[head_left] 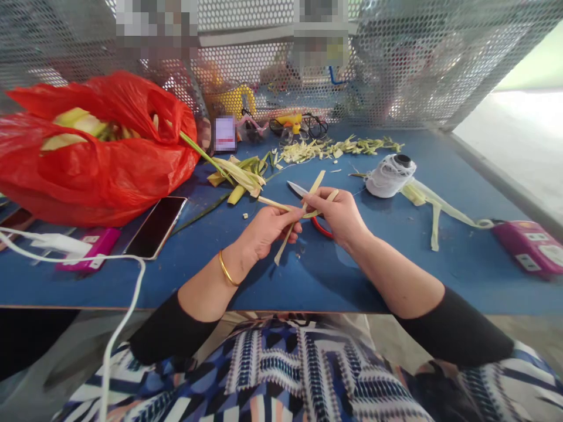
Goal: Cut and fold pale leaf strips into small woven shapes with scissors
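Observation:
Pale yellow-green leaf strips (315, 183) cross each other between my two hands, above the blue tabletop. My left hand (275, 227), with a gold bangle at its wrist, pinches the strips near the crossing; one end hangs below its fingers. My right hand (336, 214) is closed on the strips from the other side, its fingertips close to the left ones. Scissors (298, 188) with red handles lie on the table under my right hand, partly hidden by it. How the strips are folded at the crossing is partly covered by my fingers.
A red plastic bag (145, 170) of leaf pieces stands at left, beside a phone (157, 227) and a white cable (132, 293). Leaf husks (240, 176) and trimmings (303, 151) lie behind my hands. A white thread spool (387, 179) and purple box (530, 246) are at right.

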Demonstrator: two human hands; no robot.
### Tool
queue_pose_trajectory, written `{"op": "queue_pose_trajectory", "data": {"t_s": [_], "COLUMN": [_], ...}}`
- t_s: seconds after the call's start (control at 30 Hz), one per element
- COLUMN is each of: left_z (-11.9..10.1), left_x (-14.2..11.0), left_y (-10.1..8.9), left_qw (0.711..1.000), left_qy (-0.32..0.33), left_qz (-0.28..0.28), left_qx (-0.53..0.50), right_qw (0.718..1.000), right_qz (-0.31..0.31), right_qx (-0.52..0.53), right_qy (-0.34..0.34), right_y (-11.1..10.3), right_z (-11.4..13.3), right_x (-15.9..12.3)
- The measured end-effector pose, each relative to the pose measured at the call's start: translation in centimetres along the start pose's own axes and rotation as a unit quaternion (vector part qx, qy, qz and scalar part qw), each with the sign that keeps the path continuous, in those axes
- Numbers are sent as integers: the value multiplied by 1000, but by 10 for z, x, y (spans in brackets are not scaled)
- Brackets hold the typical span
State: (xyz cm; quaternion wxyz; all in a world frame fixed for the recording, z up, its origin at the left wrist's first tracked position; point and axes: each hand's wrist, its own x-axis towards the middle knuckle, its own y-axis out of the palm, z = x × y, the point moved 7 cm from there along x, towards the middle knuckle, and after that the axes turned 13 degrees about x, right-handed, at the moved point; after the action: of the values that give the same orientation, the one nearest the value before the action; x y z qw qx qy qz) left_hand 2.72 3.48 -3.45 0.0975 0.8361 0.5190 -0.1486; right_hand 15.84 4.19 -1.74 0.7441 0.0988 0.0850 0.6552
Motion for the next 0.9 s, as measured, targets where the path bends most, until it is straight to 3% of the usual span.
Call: {"op": "queue_pose_trajectory", "data": {"t_s": [0.13,0.33,0.5,0.7,0.8,0.9], "left_z": [-1,-8,-8,-8,-11,-15], "left_x": [1,4,6,6,4,4], "left_y": [-1,-12,-18,-19,-19,-18], "left_qw": [1000,989,981,983,987,989], "left_qy": [1,48,86,85,85,94], "left_qz": [-8,-83,-117,-111,-88,-56], "left_qx": [-11,-112,-128,-117,-102,-103], "right_qw": [1000,997,991,984,982,966], "right_qz": [-21,-72,69,124,95,48], "right_qx": [-8,5,-56,-119,-161,-244], "right_qy": [-20,-2,100,52,24,-68], "right_y": [-3,-7,18,24,17,8], "right_z": [0,1,-18,-16,-8,11], "right_x": [1,0,-10,-12,-7,-3]}}
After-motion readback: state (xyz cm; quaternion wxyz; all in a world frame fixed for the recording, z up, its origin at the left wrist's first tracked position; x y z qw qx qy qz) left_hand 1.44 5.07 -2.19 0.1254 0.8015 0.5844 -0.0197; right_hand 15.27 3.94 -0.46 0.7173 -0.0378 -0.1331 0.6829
